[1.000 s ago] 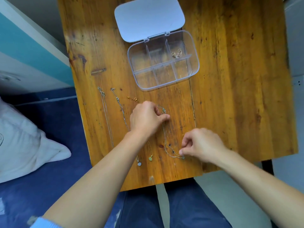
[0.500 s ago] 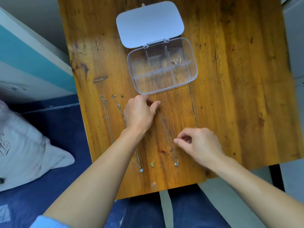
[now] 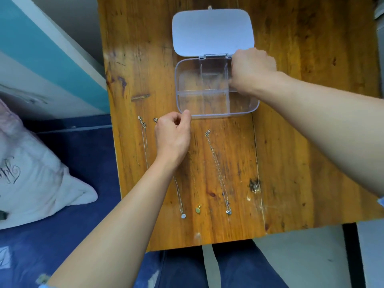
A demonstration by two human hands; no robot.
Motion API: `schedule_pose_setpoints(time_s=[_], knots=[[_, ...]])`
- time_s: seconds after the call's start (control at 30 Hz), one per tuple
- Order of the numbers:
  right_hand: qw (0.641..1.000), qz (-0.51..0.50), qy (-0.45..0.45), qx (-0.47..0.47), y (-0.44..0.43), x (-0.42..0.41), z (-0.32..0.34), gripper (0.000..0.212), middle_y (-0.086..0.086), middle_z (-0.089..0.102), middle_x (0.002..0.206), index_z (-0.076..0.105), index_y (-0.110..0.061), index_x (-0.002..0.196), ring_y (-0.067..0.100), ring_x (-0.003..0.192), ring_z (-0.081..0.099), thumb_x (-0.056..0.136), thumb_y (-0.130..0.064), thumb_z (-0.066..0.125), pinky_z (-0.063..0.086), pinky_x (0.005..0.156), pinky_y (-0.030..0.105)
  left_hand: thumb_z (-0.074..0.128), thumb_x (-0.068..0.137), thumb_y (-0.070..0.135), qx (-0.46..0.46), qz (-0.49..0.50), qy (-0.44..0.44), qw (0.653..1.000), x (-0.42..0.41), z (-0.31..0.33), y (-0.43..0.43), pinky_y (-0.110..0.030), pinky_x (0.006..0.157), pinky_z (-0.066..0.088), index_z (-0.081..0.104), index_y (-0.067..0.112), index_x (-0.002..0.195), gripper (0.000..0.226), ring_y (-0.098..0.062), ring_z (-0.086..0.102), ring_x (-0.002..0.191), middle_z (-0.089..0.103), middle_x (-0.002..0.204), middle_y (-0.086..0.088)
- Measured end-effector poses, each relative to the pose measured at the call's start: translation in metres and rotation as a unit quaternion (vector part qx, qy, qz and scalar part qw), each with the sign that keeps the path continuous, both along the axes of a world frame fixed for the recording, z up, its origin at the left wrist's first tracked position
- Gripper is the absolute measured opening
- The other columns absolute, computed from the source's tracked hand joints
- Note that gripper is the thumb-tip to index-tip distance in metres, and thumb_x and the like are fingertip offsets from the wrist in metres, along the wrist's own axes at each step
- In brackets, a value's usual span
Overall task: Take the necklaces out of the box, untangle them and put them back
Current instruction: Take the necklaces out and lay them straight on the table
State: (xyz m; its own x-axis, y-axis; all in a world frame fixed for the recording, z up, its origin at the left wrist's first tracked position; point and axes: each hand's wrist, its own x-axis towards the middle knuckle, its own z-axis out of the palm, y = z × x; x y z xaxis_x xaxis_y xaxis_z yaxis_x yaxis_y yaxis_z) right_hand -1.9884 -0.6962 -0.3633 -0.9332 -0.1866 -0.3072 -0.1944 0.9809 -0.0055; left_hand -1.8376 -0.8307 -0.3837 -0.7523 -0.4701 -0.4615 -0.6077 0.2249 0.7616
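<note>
**Listener:** What lies in front of you?

**Operator:** I look down on a wooden worktop (image 3: 301, 142). A clear divided box (image 3: 207, 115) sits toward its far side, with its lid (image 3: 212, 30) swung open and lying flat beyond it. Nearer me, laid straight, side by side and apart, are the leftmost necklace (image 3: 145, 150), the white-pendant necklace (image 3: 179, 196), the gold necklace (image 3: 195, 190) with a green pendant, and the rightmost necklace (image 3: 218, 169).

**Listener:** And your hands?

**Operator:** My right hand (image 3: 252, 69) dips into the box's far right compartment, fingers curled downward. Its back hides the fingertips, so I cannot tell whether it has hold of anything. My left hand (image 3: 172, 138) sits just before the box's near left corner, fingers curled and thumb against forefinger. It covers the top ends of the white-pendant and gold necklaces, and I cannot tell whether it pinches either one.

**Listener:** How would you do this step well?

**Operator:** I judge the step to be fetching whatever lies in that compartment, though its contents are hidden from me. I would pinch gently and lift slowly straight up, so nothing snags on the dividers (image 3: 203, 92). Then I would set it on bare wood to the right of the rightmost necklace, well apart from it. My left wrist should stay low and quiet, or it may drag the necklaces beneath it into a tangle.
</note>
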Motion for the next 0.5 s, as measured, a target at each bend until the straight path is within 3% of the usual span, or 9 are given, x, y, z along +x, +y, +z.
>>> schedule_pose_setpoints(time_s=[0.1,0.17,0.3,0.43,0.5], knots=[[0.999,-0.026,-0.041,0.008,-0.001,-0.005,0.002,0.021,0.008,0.053,0.069,0.058,-0.011,0.086,0.027,0.058,0.05,0.074,-0.007,0.075,0.035,0.049,0.027,0.049,0.095,0.032,0.004,-0.008,0.002,1.0,0.0,-0.002,0.001,-0.051,0.072,0.054,0.066,-0.002,0.072,0.044,-0.042,0.064,0.069,0.068,0.069,-0.021],[0.996,-0.032,-0.088,0.003,0.002,-0.006,0.005,0.025,0.008,0.053,0.064,0.055,-0.009,0.072,0.026,0.055,0.051,0.065,-0.002,0.077,0.035,0.044,0.025,0.048,0.095,0.031,0.004,-0.009,0.003,1.0,-0.001,-0.002,0.001,-0.05,0.071,0.055,0.066,-0.002,0.072,0.044,-0.041,0.063,0.067,0.069,0.068,-0.019],[0.989,-0.037,-0.123,-0.079,0.013,0.0,0.011,0.013,0.01,0.067,0.078,0.072,-0.011,0.082,0.029,0.072,0.063,0.07,-0.01,0.07,0.055,0.058,0.033,0.048,0.096,0.031,0.007,-0.011,0.006,1.0,-0.001,-0.001,0.0,-0.048,0.069,0.055,0.066,-0.001,0.073,0.044,-0.029,0.057,0.059,0.068,0.066,-0.016],[0.966,-0.077,-0.125,-0.213,0.029,0.01,0.022,0.013,0.002,0.068,0.071,0.073,-0.016,0.079,0.018,0.069,0.066,0.08,-0.008,0.064,0.056,0.061,0.03,0.047,0.096,0.032,0.009,-0.015,0.007,1.0,-0.001,-0.002,0.001,-0.045,0.069,0.054,0.066,0.0,0.071,0.044,-0.026,0.057,0.058,0.067,0.063,-0.011],[0.967,-0.061,-0.139,-0.204,0.033,0.015,0.022,0.016,-0.001,0.066,0.067,0.073,-0.016,0.082,0.016,0.066,0.067,0.084,-0.007,0.059,0.051,0.058,0.025,0.047,0.097,0.032,0.009,-0.016,0.007,1.0,-0.001,-0.003,0.001,-0.045,0.07,0.054,0.066,0.002,0.07,0.044,-0.026,0.056,0.056,0.065,0.059,-0.007]])
